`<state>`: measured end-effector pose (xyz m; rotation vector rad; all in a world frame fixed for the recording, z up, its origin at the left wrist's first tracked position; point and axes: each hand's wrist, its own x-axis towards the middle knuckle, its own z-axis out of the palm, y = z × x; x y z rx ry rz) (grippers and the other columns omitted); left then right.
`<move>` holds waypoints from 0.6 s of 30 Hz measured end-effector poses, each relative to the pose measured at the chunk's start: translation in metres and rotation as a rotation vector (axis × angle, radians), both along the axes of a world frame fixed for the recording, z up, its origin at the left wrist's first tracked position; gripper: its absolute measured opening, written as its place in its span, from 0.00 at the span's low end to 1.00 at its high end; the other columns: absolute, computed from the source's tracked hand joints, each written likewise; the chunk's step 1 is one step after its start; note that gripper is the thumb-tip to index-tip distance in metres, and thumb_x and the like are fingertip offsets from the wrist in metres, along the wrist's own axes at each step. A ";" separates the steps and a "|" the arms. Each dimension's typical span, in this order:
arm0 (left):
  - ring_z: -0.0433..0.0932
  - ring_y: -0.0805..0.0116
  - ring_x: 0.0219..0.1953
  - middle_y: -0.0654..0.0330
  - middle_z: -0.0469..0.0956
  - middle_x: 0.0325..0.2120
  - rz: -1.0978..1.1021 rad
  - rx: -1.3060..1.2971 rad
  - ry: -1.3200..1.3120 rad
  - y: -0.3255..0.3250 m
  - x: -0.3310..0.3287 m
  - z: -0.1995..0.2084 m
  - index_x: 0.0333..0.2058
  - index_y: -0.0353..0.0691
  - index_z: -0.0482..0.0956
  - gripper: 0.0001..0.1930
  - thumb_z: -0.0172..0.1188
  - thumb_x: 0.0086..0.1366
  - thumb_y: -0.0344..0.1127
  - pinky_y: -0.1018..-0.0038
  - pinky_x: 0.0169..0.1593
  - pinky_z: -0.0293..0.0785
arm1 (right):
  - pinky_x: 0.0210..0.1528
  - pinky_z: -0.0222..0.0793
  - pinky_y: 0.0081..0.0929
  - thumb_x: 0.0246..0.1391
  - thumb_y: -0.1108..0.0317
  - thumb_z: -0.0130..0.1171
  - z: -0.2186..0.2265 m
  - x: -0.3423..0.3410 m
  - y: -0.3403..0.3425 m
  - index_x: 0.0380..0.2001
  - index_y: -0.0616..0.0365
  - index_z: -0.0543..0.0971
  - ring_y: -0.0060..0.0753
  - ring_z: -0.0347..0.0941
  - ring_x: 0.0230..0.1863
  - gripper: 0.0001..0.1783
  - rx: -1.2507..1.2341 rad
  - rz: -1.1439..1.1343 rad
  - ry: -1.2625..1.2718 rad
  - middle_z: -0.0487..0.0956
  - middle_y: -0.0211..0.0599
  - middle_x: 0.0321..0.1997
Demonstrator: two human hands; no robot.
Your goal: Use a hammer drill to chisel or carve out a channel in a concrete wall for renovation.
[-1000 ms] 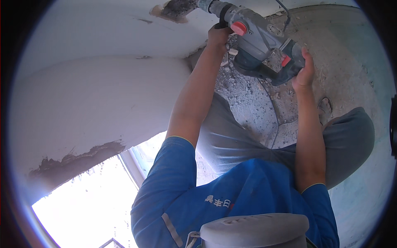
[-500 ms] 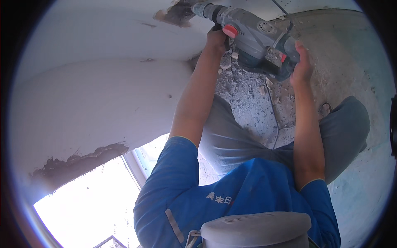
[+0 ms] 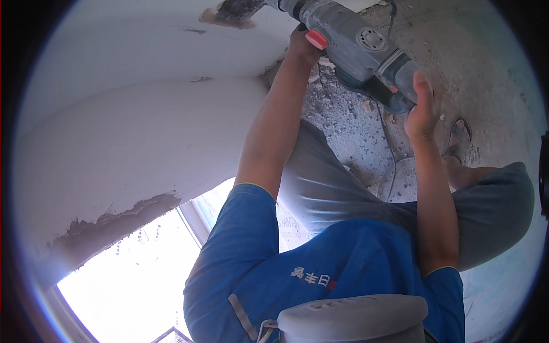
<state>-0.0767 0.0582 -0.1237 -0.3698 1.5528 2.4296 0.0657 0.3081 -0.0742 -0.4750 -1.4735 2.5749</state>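
A grey rotary hammer drill (image 3: 347,39) with a red knob slants across the top of the head view, its front end toward the wall (image 3: 143,46). Close behind the front end, my left hand (image 3: 303,47) is closed around the drill's side grip. At the back, my right hand (image 3: 424,108) wraps the rear handle, thumb along its end. A dark, rough broken patch (image 3: 237,11) shows in the wall beside the drill's nose. The bit's tip is out of view beyond the top edge.
Rubble and dust (image 3: 334,108) cover the floor below the drill, and a cable (image 3: 390,148) runs through them. At lower left is a bright window opening (image 3: 137,274) with a ragged plaster edge (image 3: 114,223). My bent legs (image 3: 331,177) are under my arms.
The drill and both hands sit slightly differently in view, the rear end lower and farther right. My right knee has shifted outward, and a sandalled foot now shows more. Both hands keep their hold.
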 end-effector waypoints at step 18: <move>0.78 0.63 0.42 0.58 0.79 0.40 -0.169 0.274 0.200 -0.011 -0.007 0.005 0.43 0.40 0.75 0.17 0.56 0.61 0.47 0.63 0.46 0.77 | 0.27 0.61 0.18 0.52 0.53 0.60 0.058 0.000 -0.025 0.28 0.66 0.78 0.17 0.64 0.25 0.21 0.338 0.072 0.202 0.73 0.26 0.21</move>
